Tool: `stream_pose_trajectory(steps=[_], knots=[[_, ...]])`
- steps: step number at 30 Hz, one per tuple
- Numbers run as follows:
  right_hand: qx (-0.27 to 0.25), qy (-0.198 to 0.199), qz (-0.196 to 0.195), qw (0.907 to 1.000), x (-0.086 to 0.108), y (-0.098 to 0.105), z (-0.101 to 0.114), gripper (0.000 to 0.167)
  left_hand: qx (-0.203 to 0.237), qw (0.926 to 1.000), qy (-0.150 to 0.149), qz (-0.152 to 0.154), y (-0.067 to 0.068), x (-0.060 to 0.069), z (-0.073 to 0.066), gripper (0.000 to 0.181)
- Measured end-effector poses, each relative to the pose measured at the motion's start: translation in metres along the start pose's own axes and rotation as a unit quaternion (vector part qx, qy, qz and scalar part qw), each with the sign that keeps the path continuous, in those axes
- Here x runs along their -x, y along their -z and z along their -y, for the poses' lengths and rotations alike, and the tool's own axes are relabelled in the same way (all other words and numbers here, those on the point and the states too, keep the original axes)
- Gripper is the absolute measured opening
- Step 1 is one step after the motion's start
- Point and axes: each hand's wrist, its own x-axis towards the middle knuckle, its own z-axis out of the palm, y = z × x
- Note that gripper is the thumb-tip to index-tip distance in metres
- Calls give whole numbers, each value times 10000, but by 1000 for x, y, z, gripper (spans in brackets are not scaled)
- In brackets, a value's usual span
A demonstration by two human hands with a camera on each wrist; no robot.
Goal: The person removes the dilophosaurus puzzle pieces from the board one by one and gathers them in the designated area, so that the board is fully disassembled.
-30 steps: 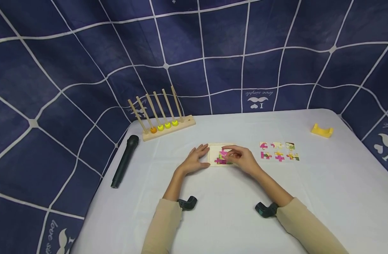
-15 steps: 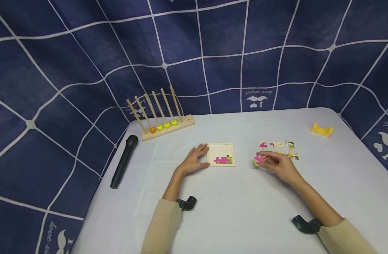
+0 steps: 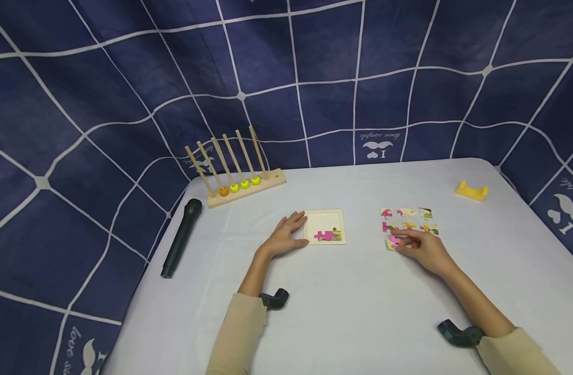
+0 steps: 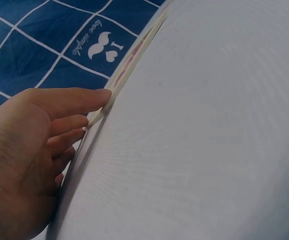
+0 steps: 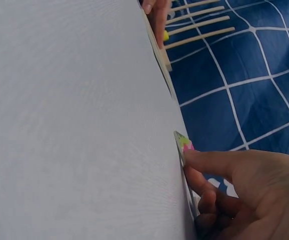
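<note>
A small square puzzle tray (image 3: pixel 344 229) lies mid-table, with joined pink and green pieces (image 3: pixel 328 235) in its near right part. My left hand (image 3: pixel 282 237) rests against the tray's left side, thumb and fingers spread along the rim; the left wrist view shows the thumb on the rim edge (image 4: pixel 115 92). Off to the right, my right hand (image 3: pixel 424 251) pinches a pink and green puzzle piece (image 3: pixel 391 244) low over the table, beside the loose puzzle pieces (image 3: pixel 407 212). In the right wrist view this piece (image 5: pixel 183 142) sticks out past the thumb.
A wooden abacus stand (image 3: pixel 246 192) with upright rods and a few beads stands at the back left. The black microphone (image 3: pixel 182 237) lies along the left edge. At the far right sits a yellow bracket-shaped block (image 3: pixel 472 191). Blue checked cloth (image 3: pixel 328 104) hangs behind.
From over the tray, my right hand has moved right to the loose pieces, carrying the pink and green puzzle piece out of the tray. My left hand has stayed at the tray's side.
</note>
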Motion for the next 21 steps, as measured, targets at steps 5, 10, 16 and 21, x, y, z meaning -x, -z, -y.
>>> stream_pose_trajectory(steps=[5,10,16,21], knots=[[169,-61,123,9998,1,1,2,33,-35,10000,-70,-10,1,1,-1,74],[264,-166,280,9991,1,1,2,34,-24,10000,-56,-33,0,1,0,74],[375,24,191,9991,1,1,1,32,-46,10000,-9,-28,-1,0,1,74],[252,233,-176,9993,-3,-1,6,28,-78,9999,-46,-52,-1,0,0,74]])
